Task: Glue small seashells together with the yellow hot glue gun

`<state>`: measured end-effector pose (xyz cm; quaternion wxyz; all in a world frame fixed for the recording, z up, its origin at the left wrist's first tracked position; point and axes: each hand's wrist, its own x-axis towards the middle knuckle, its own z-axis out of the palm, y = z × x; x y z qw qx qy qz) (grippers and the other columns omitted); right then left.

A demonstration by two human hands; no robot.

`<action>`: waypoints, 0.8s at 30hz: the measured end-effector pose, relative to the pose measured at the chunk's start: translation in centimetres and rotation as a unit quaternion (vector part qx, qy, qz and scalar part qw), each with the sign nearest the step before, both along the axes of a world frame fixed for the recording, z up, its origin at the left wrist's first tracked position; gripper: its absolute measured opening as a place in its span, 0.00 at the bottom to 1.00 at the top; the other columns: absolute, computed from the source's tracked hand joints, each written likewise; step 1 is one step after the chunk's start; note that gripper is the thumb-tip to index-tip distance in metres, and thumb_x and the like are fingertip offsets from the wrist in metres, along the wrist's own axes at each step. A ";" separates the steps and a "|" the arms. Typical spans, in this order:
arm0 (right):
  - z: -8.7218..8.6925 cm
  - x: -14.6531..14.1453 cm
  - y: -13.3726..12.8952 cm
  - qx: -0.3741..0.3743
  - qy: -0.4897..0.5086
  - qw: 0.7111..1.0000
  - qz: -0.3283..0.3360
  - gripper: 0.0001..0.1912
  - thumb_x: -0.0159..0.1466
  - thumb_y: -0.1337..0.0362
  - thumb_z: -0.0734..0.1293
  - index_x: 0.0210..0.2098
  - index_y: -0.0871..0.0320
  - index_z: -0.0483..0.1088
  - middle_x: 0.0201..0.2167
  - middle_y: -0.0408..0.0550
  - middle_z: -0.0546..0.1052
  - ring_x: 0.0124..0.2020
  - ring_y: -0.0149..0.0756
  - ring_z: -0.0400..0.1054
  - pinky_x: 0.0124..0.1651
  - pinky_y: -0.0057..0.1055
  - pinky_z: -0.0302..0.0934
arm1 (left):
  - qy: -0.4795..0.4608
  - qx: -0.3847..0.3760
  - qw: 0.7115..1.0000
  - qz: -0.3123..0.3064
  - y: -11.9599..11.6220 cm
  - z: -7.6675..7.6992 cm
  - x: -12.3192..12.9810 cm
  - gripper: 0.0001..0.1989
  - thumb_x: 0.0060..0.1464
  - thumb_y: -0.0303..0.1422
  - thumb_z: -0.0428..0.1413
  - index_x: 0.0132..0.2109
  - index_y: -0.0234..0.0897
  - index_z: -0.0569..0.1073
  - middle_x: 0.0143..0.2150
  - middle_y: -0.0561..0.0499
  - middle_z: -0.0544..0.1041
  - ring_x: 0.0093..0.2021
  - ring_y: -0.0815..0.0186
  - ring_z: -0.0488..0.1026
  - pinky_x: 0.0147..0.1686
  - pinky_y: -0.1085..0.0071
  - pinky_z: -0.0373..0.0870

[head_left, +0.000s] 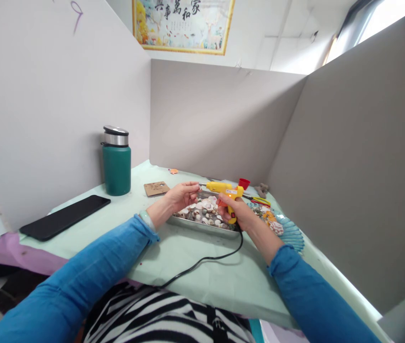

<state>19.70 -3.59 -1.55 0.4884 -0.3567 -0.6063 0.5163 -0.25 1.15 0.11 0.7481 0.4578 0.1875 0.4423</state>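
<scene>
The yellow hot-glue gun (216, 186) was held above a metal tray (202, 226) of seashells (205, 207), its long axis nearly level and crosswise to the person. Its metal nozzle pointed left, toward the left hand (185, 195), while its handle dropped downward. The right hand (233, 210) gripped that handle, fingers wrapped around it. The left hand's fingers were drawn into a narrow pinch right by the nozzle tip; what, if anything, lay between them could not be told. A black cord (205, 258) curved from the handle to the near edge of the tabletop.

Pale green covering lay over the tabletop (195, 245). To the left lay a black smartphone (65, 217), with a green steel-topped flask (117, 169) standing near it and a brown card (156, 188) closer to the tray. To the right were a red cup (244, 183), a yellow-handled tool (260, 201) and a teal fan-shaped piece (291, 232). Grey partitions (220, 112) enclosed three sides, and a window (384, 21) showed at upper right.

On the wall beyond, a gold-framed picture (184, 33) carried the characters 興事萬和家, left to right, above lines too small to read. The gun's white label was likewise illegible. A purple looped mark (77, 14) was drawn on the left partition.
</scene>
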 end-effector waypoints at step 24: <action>-0.1 0.0 0.0 0.004 0.000 1.000 -0.022 0.18 0.54 0.50 0.66 0.27 0.60 0.66 0.13 0.40 0.68 0.10 0.22 0.52 0.14 0.21 0.51 | 0.001 0.030 0.999 0.017 0.8 -0.3 -0.1 0.11 0.42 0.23 0.61 0.35 0.31 0.69 0.24 0.54 0.71 0.17 0.77 0.63 0.21 0.76 0.66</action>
